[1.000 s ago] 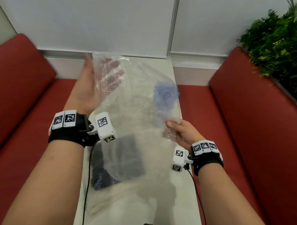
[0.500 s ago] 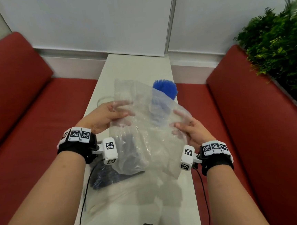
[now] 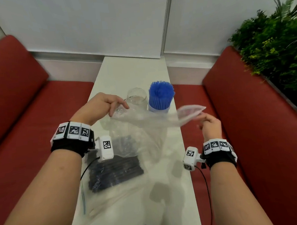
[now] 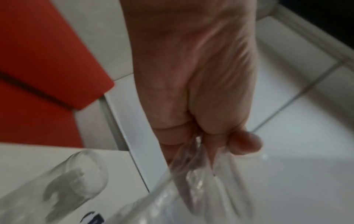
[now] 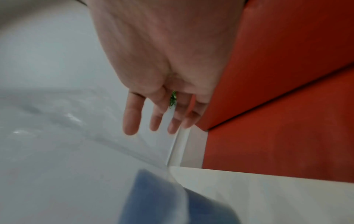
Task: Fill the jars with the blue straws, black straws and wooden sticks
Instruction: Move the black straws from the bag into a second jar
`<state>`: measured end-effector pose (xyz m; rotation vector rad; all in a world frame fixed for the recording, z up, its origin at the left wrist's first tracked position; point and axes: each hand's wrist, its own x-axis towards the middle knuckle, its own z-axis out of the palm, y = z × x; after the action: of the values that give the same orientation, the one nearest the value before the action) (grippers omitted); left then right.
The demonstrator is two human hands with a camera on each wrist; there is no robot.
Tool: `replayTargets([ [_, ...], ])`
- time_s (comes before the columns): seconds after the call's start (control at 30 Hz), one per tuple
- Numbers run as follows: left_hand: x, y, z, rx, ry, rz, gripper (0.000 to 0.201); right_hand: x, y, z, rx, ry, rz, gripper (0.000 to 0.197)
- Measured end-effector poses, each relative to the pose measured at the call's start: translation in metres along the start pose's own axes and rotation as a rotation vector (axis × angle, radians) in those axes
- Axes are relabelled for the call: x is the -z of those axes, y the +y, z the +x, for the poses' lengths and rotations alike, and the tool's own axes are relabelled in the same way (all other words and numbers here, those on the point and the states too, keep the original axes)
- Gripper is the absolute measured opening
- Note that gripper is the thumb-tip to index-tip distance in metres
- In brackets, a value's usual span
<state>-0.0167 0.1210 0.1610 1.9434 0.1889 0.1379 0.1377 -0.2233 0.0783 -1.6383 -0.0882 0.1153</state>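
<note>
Blue straws [image 3: 161, 97] stand upright in a glass jar [image 3: 159, 110] at the middle of the white table [image 3: 133, 68]. An empty glass jar [image 3: 136, 97] stands just left of it, also seen as a blurred jar [image 4: 76, 174] in the left wrist view. My left hand [image 3: 115, 107] pinches one end of an empty clear plastic bag [image 3: 150, 120], which stretches rightward in the air. My right hand [image 3: 205, 122] hovers at the bag's other end with straight fingers [image 5: 132, 118]; I cannot tell if they touch it. Black straws [image 3: 114, 171] lie in a clear bag near me.
More crumpled clear plastic [image 3: 147, 144] lies on the table between the jars and me. A flat bag with a blue seal strip [image 3: 83, 198] sits at the near left edge. Red benches [image 3: 18, 109] flank the narrow table, and green plants [image 3: 278, 47] stand at the right.
The clear bag came down from in front of the jars and is now pulled out sideways. My hands moved apart, the right one out past the table edge. The blue straws are uncovered.
</note>
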Motion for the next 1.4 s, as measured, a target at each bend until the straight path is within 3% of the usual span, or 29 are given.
replayTargets([
  [0.03,-0.001,0.007,0.001,-0.022,-0.029,0.095,0.035,-0.003,-0.006,0.002,0.037,0.014,0.043,0.042],
  [0.1,-0.005,0.017,0.006,-0.055,-0.052,0.205,0.032,-0.014,-0.021,0.005,0.119,-0.096,0.066,0.028],
  [0.2,-0.012,0.031,0.013,-0.083,-0.056,0.283,0.034,-0.033,-0.045,0.005,0.198,-0.344,-0.064,0.033],
  [0.33,-0.016,0.051,0.014,-0.064,-0.181,0.466,0.038,-0.058,-0.066,-0.004,0.294,-0.517,-0.533,0.077],
  [0.4,-0.024,0.061,0.013,-0.057,-0.311,0.538,0.035,-0.078,-0.071,-0.011,0.317,-0.612,-0.694,0.109],
  [0.47,-0.033,0.071,0.012,-0.034,-0.478,0.526,0.034,-0.101,-0.07,-0.019,0.327,-0.69,-0.881,0.124],
  [0.5,-0.035,0.075,0.011,-0.028,-0.561,0.485,0.034,-0.11,-0.067,-0.023,0.332,-0.727,-0.948,0.119],
  [0.57,-0.031,0.074,0.011,-0.037,-0.637,0.368,0.034,-0.117,-0.058,-0.026,0.266,-0.804,-0.906,0.089],
  [0.63,-0.019,0.064,0.011,-0.085,-0.466,0.236,0.03,-0.113,-0.045,-0.026,0.119,-0.835,-0.621,0.045],
  [0.7,-0.002,0.042,0.012,-0.107,-0.123,0.008,0.024,-0.103,-0.03,-0.022,0.014,-0.761,-0.372,0.024],
  [0.77,0.014,0.015,0.011,-0.04,0.113,-0.228,0.031,-0.09,-0.016,-0.018,-0.056,-0.622,-0.215,0.013],
  [0.83,0.019,-0.01,0.007,0.114,0.11,-0.389,0.067,-0.077,-0.004,-0.018,-0.088,-0.441,-0.131,0.007],
  [0.9,0.005,-0.033,0.004,0.297,-0.017,-0.513,0.106,-0.065,0.01,-0.021,-0.114,-0.298,-0.108,0.015],
  [0.97,-0.023,-0.054,0.003,0.417,-0.175,-0.675,0.118,-0.057,0.022,-0.027,-0.169,-0.29,-0.047,0.025],
  [1.03,-0.061,-0.066,0.001,0.475,-0.335,-0.865,0.085,-0.051,0.033,-0.038,-0.221,-0.355,0.018,0.026],
  [1.1,-0.097,-0.075,0.0,0.568,-0.396,-0.91,0.052,-0.041,0.047,-0.049,-0.279,-0.372,0.11,0.024],
  [1.17,-0.126,-0.086,-0.002,0.645,-0.342,-0.875,0.053,-0.026,0.061,-0.057,-0.331,-0.298,0.097,0.022],
  [1.3,-0.174,-0.12,-0.011,0.714,-0.154,-0.867,0.047,-0.007,0.099,-0.062,-0.337,-0.033,-0.317,0.023],
  [1.37,-0.193,-0.132,-0.012,0.776,-0.156,-0.763,0.034,-0.008,0.12,-0.069,-0.394,0.103,-0.419,0.017],
  [1.4,-0.201,-0.138,-0.014,0.795,-0.17,-0.692,0.029,-0.009,0.13,-0.074,-0.433,0.18,-0.484,0.024],
])
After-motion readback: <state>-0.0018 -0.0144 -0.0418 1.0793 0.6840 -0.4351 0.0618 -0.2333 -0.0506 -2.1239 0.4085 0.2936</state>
